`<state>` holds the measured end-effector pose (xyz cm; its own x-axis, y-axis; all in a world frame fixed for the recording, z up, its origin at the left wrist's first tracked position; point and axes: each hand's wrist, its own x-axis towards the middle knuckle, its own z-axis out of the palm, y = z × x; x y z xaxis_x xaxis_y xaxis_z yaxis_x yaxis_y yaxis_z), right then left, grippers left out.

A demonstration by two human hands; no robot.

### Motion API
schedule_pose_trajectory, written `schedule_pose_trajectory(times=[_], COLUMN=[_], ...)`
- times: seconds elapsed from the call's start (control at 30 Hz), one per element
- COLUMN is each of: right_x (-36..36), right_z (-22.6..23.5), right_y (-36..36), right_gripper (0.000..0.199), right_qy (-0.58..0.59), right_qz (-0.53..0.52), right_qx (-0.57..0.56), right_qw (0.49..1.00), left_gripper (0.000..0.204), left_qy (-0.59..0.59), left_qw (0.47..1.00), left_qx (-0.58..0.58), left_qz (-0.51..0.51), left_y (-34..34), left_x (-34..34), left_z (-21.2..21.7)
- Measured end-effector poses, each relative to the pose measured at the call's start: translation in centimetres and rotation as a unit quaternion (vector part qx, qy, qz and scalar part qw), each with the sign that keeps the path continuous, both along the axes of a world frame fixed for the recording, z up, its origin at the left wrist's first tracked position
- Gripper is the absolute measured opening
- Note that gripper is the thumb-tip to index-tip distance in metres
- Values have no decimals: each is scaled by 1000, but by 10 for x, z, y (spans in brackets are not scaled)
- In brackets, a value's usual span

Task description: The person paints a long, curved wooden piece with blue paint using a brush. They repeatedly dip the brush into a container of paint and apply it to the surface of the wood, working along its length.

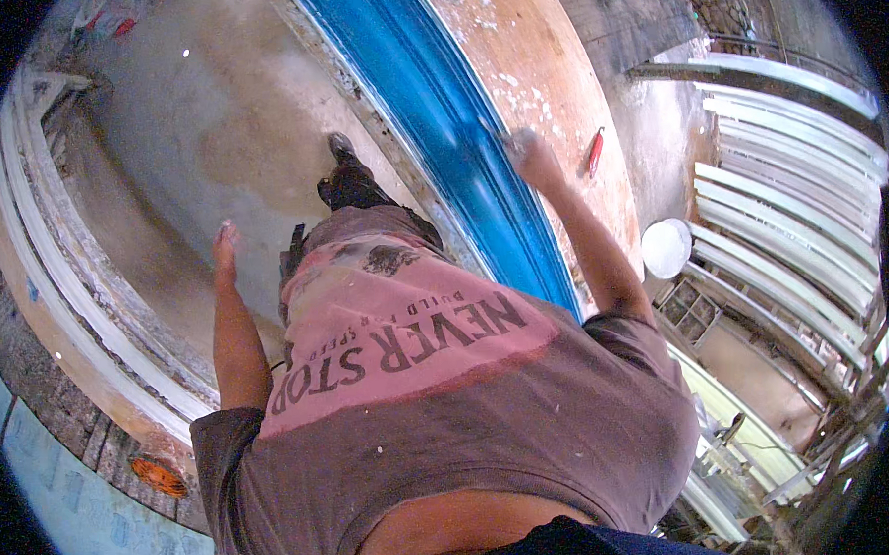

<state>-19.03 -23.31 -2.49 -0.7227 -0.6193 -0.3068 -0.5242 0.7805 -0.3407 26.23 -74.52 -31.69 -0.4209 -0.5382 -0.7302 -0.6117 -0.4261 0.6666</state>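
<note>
A long, glossy blue channel-shaped mould (437, 109) with ridges along its length runs past my right side on a worn work table (555, 84). My right hand (531, 157) is over the mould's right edge, its fingers curled and blurred. Something pale shows at its fingertips, too smeared to name. Away from the mould, my left hand (225, 245) hangs at my left side above the floor, with whitish fingertips and nothing visible in it. A slim red tool (596, 152) lies on the table to the right of my right hand.
Long white strips (788, 203) lie in racks at the right, near a round white container (666, 248). Pale long pieces (89, 323) line the left side, with an orange round object (159, 475) at their near end. Wet patches mark the concrete floor (209, 109).
</note>
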Motion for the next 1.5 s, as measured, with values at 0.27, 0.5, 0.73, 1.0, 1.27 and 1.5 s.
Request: schedule_pose_trajectory(times=[0.27,0.5,0.73,1.0,1.27,1.5], right_x=[-37,-221,-302,-242,-291,-393], right_z=[10,-38,-22,-7,-26,-64], right_y=[-64,-322,-492,-417,-506,-672], right_gripper=[22,26,31,25,27,30], right_qy=[31,145,40,30,73,102], right_qz=[-3,12,-29,-65,-123,-150], right_qx=[-27,-71,-72,-73,-47,-52], right_qw=[999,987,996,995,989,982], left_gripper=[45,41,41,52,45,38], left_qy=[21,-36,38,-124,-169,-47], left_qw=[996,999,943,956,962,910], left_qx=[76,2,-280,-85,162,-225], left_qz=[34,-27,-176,-252,-138,-346], left_y=[-19,-149,-277,-276,-350,-563], left_x=[-45,-145,-183,-185,-243,-377], left_z=[17,60,76,44,-1,-16])
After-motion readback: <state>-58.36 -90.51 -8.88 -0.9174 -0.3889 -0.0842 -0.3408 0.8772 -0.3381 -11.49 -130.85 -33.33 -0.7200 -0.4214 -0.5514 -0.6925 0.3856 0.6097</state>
